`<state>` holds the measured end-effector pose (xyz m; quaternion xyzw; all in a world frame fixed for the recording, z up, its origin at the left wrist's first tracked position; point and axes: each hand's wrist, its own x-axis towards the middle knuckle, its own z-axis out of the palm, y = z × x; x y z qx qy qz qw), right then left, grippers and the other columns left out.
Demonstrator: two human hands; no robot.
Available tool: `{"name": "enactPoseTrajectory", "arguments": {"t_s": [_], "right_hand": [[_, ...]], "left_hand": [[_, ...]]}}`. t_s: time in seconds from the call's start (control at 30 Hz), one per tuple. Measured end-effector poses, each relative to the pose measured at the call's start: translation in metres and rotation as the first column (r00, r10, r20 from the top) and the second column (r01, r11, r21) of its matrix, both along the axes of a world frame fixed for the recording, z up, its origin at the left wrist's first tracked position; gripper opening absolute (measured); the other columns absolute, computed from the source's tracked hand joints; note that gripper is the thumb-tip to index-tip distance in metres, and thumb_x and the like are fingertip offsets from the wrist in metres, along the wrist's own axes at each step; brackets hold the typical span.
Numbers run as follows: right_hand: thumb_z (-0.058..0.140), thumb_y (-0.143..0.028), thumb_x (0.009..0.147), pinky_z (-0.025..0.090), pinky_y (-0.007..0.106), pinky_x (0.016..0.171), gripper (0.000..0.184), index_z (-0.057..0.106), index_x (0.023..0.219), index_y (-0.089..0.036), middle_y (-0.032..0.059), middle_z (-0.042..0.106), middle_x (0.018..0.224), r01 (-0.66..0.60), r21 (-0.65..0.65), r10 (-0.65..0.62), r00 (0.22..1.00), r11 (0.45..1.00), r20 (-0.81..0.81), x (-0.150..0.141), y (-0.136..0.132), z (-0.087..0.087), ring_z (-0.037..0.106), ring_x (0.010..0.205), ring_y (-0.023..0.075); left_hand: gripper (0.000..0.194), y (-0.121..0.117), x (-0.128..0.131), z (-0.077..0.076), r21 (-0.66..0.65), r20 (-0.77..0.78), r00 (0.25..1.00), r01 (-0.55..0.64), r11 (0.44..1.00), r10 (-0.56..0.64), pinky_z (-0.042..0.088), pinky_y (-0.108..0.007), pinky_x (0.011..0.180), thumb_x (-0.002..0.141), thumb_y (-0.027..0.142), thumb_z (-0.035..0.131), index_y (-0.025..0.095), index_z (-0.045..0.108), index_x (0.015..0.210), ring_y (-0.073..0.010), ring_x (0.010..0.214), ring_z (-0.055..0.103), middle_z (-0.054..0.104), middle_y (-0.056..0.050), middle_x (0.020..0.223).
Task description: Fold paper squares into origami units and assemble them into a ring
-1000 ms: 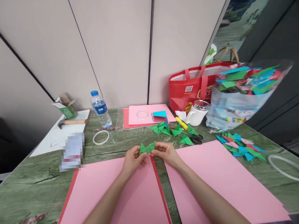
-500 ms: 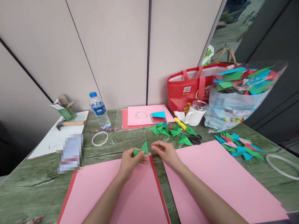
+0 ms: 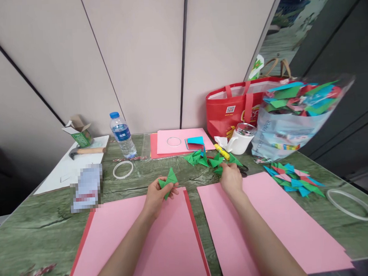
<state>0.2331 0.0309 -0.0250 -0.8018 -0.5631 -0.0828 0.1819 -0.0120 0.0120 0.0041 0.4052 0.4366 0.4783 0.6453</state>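
Observation:
My left hand [image 3: 157,194] is closed in a pinch on a folded green paper piece [image 3: 168,182] with pointed corners, held above the left stack of pink sheets [image 3: 164,236]. My right hand [image 3: 232,180] reaches beyond the right pink stack [image 3: 266,215], fingers curled down onto another folded green piece [image 3: 218,171], which they mostly cover. Around it lie more green folded pieces [image 3: 197,158], a yellow glue stick [image 3: 222,151] and black-handled scissors [image 3: 244,170], partly hidden by the hand.
Mixed coloured folded pieces [image 3: 295,180] and a white ring [image 3: 351,204] lie at right. Behind stand a white mug [image 3: 241,140], a red bag [image 3: 219,112] and a plastic bag of folded paper [image 3: 293,125]. At left are a water bottle [image 3: 123,136], another ring [image 3: 123,170] and a hammer [image 3: 90,150].
My right hand has moved away from my left, forward and right to the green pieces by the scissors. My left hand has shifted slightly left, still holding its green piece.

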Motion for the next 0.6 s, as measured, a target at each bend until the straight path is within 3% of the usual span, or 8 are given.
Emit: {"name": "enactPoseTrajectory", "arguments": {"t_s": [0.17, 0.27, 0.37, 0.43, 0.5, 0.53, 0.6], "right_hand": [[0.050, -0.008, 0.067, 0.044, 0.034, 0.062, 0.026, 0.067, 0.086, -0.014, 0.0137, 0.054, 0.088, -0.186, 0.099, 0.204, 0.955, 0.978, -0.216, -0.006, 0.005, -0.004, 0.057, 0.068, 0.0227], [0.055, -0.017, 0.069, 0.047, 0.035, 0.065, 0.016, 0.067, 0.079, -0.017, 0.0115, 0.052, 0.098, -0.291, 0.275, 0.383, 0.837, 0.916, -0.391, -0.015, 0.005, -0.002, 0.057, 0.070, 0.0198], [0.058, -0.028, 0.071, 0.049, 0.033, 0.062, 0.014, 0.064, 0.078, -0.018, 0.0089, 0.056, 0.094, -0.339, 0.403, 0.526, 0.599, 0.850, -0.604, -0.031, 0.001, 0.003, 0.058, 0.073, 0.0195], [0.058, -0.036, 0.072, 0.050, 0.031, 0.054, 0.022, 0.058, 0.084, -0.018, 0.0026, 0.058, 0.070, -0.315, 0.409, 0.505, 0.345, 0.856, -0.791, -0.044, -0.003, 0.008, 0.057, 0.058, 0.0169], [0.060, -0.039, 0.069, 0.051, 0.031, 0.052, 0.031, 0.051, 0.092, -0.020, -0.0011, 0.057, 0.066, -0.312, 0.411, 0.451, 0.068, 0.857, -0.890, -0.056, -0.008, 0.012, 0.057, 0.052, 0.0152], [0.062, -0.039, 0.068, 0.052, 0.031, 0.054, 0.036, 0.049, 0.096, -0.021, -0.0017, 0.058, 0.068, -0.313, 0.424, 0.439, -0.027, 0.850, -0.898, -0.061, -0.011, 0.014, 0.059, 0.053, 0.0149], [0.065, -0.039, 0.066, 0.053, 0.032, 0.059, 0.044, 0.046, 0.101, -0.023, -0.0016, 0.060, 0.074, -0.323, 0.442, 0.421, -0.135, 0.837, -0.897, -0.070, -0.016, 0.018, 0.061, 0.057, 0.0148]], "left_hand": [[0.030, 0.002, -0.001, -0.001, 0.000, 0.010, 1.000, 0.018, 1.000, -0.018, 0.033, -0.020, 0.044, 0.063, 0.027, 0.069, 0.016, 0.049, 0.083, -0.0084, 0.048, 0.052, 0.068, -0.007, 0.076], [0.032, 0.002, -0.001, -0.001, 0.026, 0.023, 0.998, 0.055, 0.998, -0.055, 0.033, -0.021, 0.046, 0.066, 0.033, 0.066, 0.015, 0.054, 0.090, -0.0084, 0.048, 0.051, 0.067, -0.006, 0.075], [0.028, 0.001, -0.002, -0.002, 0.050, -0.012, 0.994, 0.109, 0.993, -0.108, 0.034, -0.021, 0.047, 0.071, 0.038, 0.061, 0.012, 0.061, 0.082, -0.0097, 0.049, 0.051, 0.065, -0.006, 0.064], [0.029, 0.000, -0.002, -0.003, 0.042, -0.036, 0.990, 0.135, 0.990, -0.134, 0.037, -0.022, 0.050, 0.072, 0.038, 0.060, 0.011, 0.063, 0.079, -0.0110, 0.050, 0.053, 0.064, -0.005, 0.059], [0.028, -0.001, -0.002, -0.004, 0.032, -0.035, 0.987, 0.156, 0.987, -0.155, 0.040, -0.023, 0.054, 0.072, 0.038, 0.060, 0.011, 0.063, 0.080, -0.0124, 0.053, 0.056, 0.064, -0.006, 0.059], [0.028, -0.002, -0.001, -0.004, 0.029, -0.031, 0.986, 0.165, 0.986, -0.164, 0.042, -0.024, 0.056, 0.072, 0.037, 0.060, 0.011, 0.063, 0.080, -0.0132, 0.055, 0.057, 0.065, -0.006, 0.061], [0.027, -0.002, -0.001, -0.003, 0.027, -0.027, 0.984, 0.177, 0.984, -0.176, 0.044, -0.025, 0.060, 0.071, 0.037, 0.061, 0.011, 0.063, 0.079, -0.0146, 0.059, 0.059, 0.066, -0.007, 0.064]]}}
